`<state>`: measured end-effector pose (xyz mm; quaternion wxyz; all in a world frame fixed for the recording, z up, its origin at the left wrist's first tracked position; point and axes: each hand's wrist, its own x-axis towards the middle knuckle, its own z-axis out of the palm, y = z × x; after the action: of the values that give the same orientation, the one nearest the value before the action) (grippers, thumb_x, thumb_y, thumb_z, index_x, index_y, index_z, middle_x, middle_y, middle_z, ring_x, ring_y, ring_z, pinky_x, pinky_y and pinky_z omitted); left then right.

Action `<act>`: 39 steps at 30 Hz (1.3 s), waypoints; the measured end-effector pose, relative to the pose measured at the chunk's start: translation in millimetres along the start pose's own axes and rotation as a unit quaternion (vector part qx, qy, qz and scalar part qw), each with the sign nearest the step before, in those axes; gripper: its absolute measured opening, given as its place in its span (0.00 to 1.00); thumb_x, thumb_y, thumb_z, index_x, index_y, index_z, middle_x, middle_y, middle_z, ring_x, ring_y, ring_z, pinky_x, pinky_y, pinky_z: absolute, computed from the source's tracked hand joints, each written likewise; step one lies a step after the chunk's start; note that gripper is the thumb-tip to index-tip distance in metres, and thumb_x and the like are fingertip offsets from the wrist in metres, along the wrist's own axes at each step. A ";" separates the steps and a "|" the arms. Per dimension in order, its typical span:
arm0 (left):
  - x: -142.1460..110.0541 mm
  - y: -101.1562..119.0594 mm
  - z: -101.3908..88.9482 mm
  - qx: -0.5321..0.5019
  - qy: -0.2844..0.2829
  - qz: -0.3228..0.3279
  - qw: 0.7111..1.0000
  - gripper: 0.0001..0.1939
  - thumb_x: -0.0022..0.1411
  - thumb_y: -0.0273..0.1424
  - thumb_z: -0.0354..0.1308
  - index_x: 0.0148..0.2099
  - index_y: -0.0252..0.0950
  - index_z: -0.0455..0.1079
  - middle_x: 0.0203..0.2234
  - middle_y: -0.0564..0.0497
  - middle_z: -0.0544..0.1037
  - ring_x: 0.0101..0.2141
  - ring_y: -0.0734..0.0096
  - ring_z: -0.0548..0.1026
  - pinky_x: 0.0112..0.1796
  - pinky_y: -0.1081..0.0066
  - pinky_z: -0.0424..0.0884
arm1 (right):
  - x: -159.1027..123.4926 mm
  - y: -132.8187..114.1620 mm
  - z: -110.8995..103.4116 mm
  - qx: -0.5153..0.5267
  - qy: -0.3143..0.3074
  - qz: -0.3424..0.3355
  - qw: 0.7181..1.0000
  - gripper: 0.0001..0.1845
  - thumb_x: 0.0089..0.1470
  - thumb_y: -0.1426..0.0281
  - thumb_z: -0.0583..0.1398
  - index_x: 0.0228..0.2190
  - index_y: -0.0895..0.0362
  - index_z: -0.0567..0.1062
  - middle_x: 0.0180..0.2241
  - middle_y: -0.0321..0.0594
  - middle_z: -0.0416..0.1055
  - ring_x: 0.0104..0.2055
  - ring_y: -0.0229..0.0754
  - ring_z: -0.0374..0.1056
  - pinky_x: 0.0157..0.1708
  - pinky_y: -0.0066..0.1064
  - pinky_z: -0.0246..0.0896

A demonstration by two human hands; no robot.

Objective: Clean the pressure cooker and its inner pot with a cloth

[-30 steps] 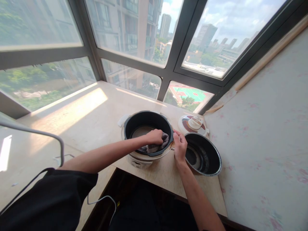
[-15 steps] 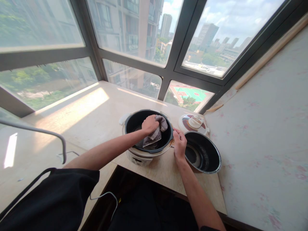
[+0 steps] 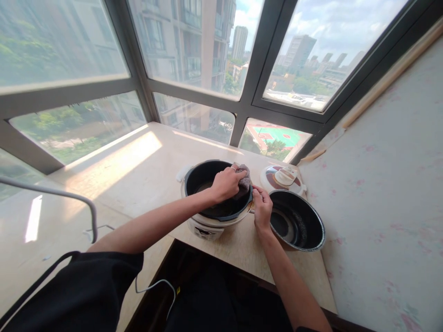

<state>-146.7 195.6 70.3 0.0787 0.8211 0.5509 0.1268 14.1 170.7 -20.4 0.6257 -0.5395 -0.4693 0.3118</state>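
A white electric cooker [image 3: 206, 230] with a dark round interior [image 3: 199, 177] stands on the stone ledge before me. My left hand [image 3: 226, 183] is closed round a grey-brown cloth [image 3: 244, 176] and presses it to the inner wall at the far right, near the rim. My right hand [image 3: 262, 203] grips the cooker's right edge, fingers curled over it; the exact part under them is partly hidden. Just right of that hand a black inner pot [image 3: 287, 226] sits tilted, its opening facing me.
Behind the pot lies a white and brown lid [image 3: 285, 176] with a knob. A wallpapered wall [image 3: 377, 221] borders the right, and framed windows [image 3: 194, 115] rise behind the ledge [image 3: 152, 170]. A grey cable [image 3: 83, 198] arches at the left; another cord [image 3: 157, 281] hangs by the front edge.
My left hand has carried the cloth from the middle of the cooker's interior to its far right wall. The cloth is now bunched smaller. My right hand keeps its grip; the view has shifted slightly.
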 end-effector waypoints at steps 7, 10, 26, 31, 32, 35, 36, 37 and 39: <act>50.5 -16.0 -27.4 0.061 0.051 -0.007 0.997 0.26 0.65 0.21 0.46 0.59 0.41 0.75 0.55 0.42 0.75 0.54 0.49 0.72 0.48 0.58 0.73 | -1.4 0.5 1.1 0.015 -0.002 0.010 1.000 0.19 0.54 0.56 0.63 0.40 0.57 0.83 0.42 0.45 0.81 0.47 0.49 0.74 0.54 0.43 0.64; 69.7 -32.8 -32.6 0.069 0.048 -0.046 0.995 0.25 0.63 0.21 0.48 0.56 0.42 0.77 0.52 0.42 0.77 0.53 0.49 0.73 0.47 0.60 0.73 | -2.4 -0.2 1.1 0.009 -0.002 0.006 1.000 0.19 0.56 0.57 0.62 0.40 0.57 0.83 0.43 0.44 0.81 0.48 0.49 0.74 0.54 0.43 0.64; -35.4 -130.1 -76.3 0.058 0.057 -0.259 0.962 0.29 0.55 0.22 0.53 0.58 0.42 0.77 0.54 0.49 0.80 0.52 0.50 0.77 0.52 0.60 0.73 | -5.2 1.5 -1.1 0.020 -0.023 0.023 0.999 0.19 0.58 0.58 0.61 0.43 0.58 0.81 0.47 0.47 0.80 0.53 0.49 0.73 0.59 0.43 0.62; -96.3 -128.9 -65.8 -0.028 0.112 -0.237 0.965 0.31 0.50 0.21 0.51 0.55 0.39 0.78 0.54 0.51 0.80 0.53 0.53 0.76 0.56 0.61 0.71 | -4.3 4.0 -0.8 0.028 -0.016 0.019 0.999 0.19 0.57 0.58 0.62 0.42 0.59 0.82 0.46 0.48 0.80 0.52 0.50 0.73 0.58 0.44 0.62; -106.8 -127.0 -57.8 -0.050 0.140 -0.237 0.960 0.31 0.49 0.22 0.51 0.54 0.40 0.79 0.54 0.50 0.80 0.53 0.52 0.77 0.56 0.59 0.72 | -3.9 4.6 -0.6 0.030 -0.012 0.020 0.999 0.19 0.56 0.58 0.62 0.42 0.59 0.82 0.46 0.47 0.80 0.51 0.50 0.73 0.58 0.44 0.62; -133.8 -120.0 -29.7 -0.113 0.246 -0.239 0.932 0.29 0.47 0.25 0.52 0.52 0.39 0.80 0.52 0.46 0.81 0.52 0.49 0.77 0.56 0.56 0.72 | -2.7 5.3 -0.5 0.034 -0.008 0.021 0.999 0.20 0.55 0.57 0.63 0.41 0.59 0.82 0.45 0.47 0.81 0.50 0.50 0.74 0.57 0.44 0.63; -141.4 -116.9 -20.6 -0.134 0.278 -0.240 0.920 0.29 0.48 0.25 0.52 0.52 0.38 0.80 0.51 0.46 0.81 0.52 0.49 0.77 0.56 0.56 0.72 | -2.4 5.3 -0.6 0.033 -0.008 0.020 0.999 0.20 0.55 0.57 0.63 0.41 0.59 0.82 0.45 0.47 0.81 0.50 0.51 0.74 0.57 0.44 0.63; -148.5 -113.1 -12.2 -0.154 0.306 -0.241 0.908 0.28 0.48 0.26 0.52 0.51 0.37 0.80 0.51 0.45 0.81 0.52 0.49 0.77 0.56 0.56 0.73 | -2.1 5.2 -0.8 0.031 -0.008 0.018 0.999 0.20 0.54 0.57 0.63 0.40 0.59 0.82 0.44 0.47 0.81 0.50 0.51 0.74 0.57 0.45 0.63; -160.8 -103.2 2.7 -0.195 0.350 -0.251 0.881 0.27 0.49 0.25 0.53 0.51 0.35 0.79 0.49 0.45 0.82 0.52 0.51 0.77 0.56 0.57 0.73 | -1.7 5.0 -1.2 0.024 -0.005 0.016 1.000 0.20 0.54 0.57 0.63 0.40 0.59 0.82 0.44 0.47 0.81 0.50 0.51 0.74 0.56 0.45 0.63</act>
<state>-295.3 86.3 20.4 0.0684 0.5256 0.6945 0.4865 15.1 169.8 -25.6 0.6313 -0.5301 -0.4558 0.3358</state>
